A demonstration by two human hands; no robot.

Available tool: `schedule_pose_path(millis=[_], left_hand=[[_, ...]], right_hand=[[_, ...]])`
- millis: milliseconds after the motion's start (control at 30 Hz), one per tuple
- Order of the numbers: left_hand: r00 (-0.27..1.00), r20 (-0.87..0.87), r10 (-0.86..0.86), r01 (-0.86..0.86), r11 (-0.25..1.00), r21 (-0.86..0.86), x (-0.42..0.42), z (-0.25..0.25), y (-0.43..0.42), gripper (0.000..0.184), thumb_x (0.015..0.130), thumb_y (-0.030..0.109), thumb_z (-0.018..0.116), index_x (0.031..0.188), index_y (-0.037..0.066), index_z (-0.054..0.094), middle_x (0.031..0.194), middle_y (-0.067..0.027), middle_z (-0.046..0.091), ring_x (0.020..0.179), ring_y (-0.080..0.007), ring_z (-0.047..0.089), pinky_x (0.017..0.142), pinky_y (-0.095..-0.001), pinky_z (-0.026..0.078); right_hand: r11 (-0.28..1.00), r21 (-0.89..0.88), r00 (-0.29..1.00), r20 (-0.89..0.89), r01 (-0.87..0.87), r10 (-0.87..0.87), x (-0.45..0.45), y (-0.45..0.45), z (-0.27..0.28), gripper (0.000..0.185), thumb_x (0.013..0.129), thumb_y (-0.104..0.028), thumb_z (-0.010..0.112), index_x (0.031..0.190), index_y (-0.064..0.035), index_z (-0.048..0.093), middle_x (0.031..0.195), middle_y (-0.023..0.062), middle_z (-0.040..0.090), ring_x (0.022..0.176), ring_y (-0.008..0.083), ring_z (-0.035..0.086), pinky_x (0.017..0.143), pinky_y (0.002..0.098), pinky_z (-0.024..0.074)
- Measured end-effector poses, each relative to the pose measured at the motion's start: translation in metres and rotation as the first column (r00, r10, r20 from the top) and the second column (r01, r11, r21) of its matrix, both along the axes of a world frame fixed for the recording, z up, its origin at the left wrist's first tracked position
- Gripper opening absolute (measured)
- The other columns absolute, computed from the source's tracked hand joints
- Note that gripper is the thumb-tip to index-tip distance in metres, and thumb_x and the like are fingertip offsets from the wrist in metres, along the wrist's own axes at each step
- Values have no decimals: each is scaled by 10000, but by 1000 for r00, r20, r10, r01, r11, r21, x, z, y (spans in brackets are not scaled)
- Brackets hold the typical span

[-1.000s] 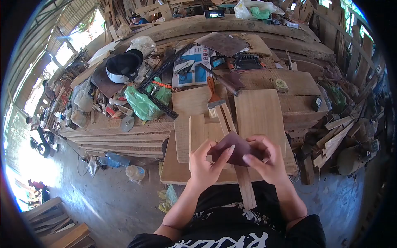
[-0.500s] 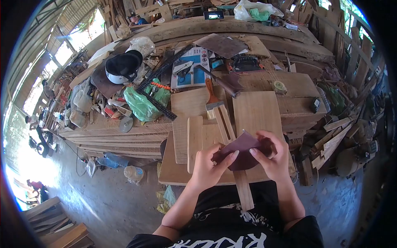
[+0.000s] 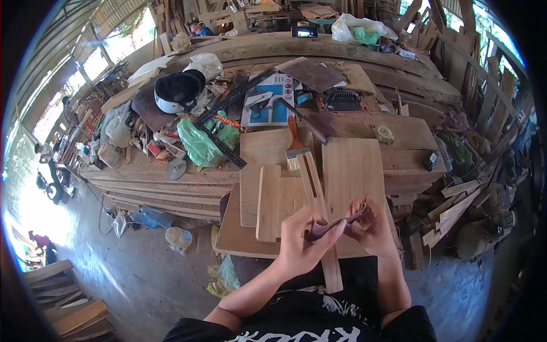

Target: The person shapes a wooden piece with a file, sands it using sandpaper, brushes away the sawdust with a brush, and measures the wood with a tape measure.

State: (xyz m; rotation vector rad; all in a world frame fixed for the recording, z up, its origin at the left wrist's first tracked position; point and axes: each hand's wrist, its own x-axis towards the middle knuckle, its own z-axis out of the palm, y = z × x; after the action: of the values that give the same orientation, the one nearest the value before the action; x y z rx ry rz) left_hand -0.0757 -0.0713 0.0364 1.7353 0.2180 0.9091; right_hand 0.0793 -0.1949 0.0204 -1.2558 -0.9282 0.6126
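Note:
A piece of brown sandpaper (image 3: 323, 230) is folded and seen nearly edge-on between my hands. My left hand (image 3: 302, 242) pinches its left end between thumb and fingers. At the other end, my right hand (image 3: 373, 231) grips it with curled fingers. Below them lies a long wooden strip (image 3: 332, 272) with a slot in its far part, reaching toward my lap. A paintbrush (image 3: 294, 145) with an orange handle rests at the strip's far end. Left of the strip is a narrow wooden block (image 3: 268, 202); a wide flat board (image 3: 353, 171) lies to the right.
Across the stacked timber lie a black square (image 3: 225, 149), a green plastic bag (image 3: 199, 142), a white helmet (image 3: 171, 94), a tape measure (image 3: 384, 134) and larger sandpaper sheets (image 3: 310, 74). A plastic jar (image 3: 178, 238) stands on the floor at left. Another person (image 3: 200, 28) is in the background.
The sandpaper has gone from spread with its face visible to folded and nearly edge-on. Both hands have tilted it and moved slightly down, and the view has shifted a little.

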Motion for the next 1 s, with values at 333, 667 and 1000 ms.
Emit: schedule_pose_path(millis=[333,667,1000], left_hand=[[971,-57,-234,207,932,-297,4,5,-4,273,978,127,719,1176,-37,629,981,-15,663,912,-61,579,784,-227,464],[873,37,-486,447,766,-462,-3,-15,4,400,1054,125,585,1407,-57,532,1186,-25,643,1026,-56,542,910,-221,415],[956,-97,-278,281,960,18,4,3,-20,792,1067,258,524,1622,-28,37,1607,-307,237,1485,-444,294,1199,-466,297]], right_hand=[[974,-194,991,86,120,-105,7,-1,-9,256,830,-20,832,906,-28,587,805,-2,658,796,63,628,689,238,493],[999,-43,1000,-7,13,-13,11,-10,9,148,855,-14,778,964,11,682,835,5,703,761,55,626,664,231,488],[955,-71,939,218,287,-266,-28,9,4,75,888,-34,717,924,22,683,771,62,687,707,82,627,604,277,490]])
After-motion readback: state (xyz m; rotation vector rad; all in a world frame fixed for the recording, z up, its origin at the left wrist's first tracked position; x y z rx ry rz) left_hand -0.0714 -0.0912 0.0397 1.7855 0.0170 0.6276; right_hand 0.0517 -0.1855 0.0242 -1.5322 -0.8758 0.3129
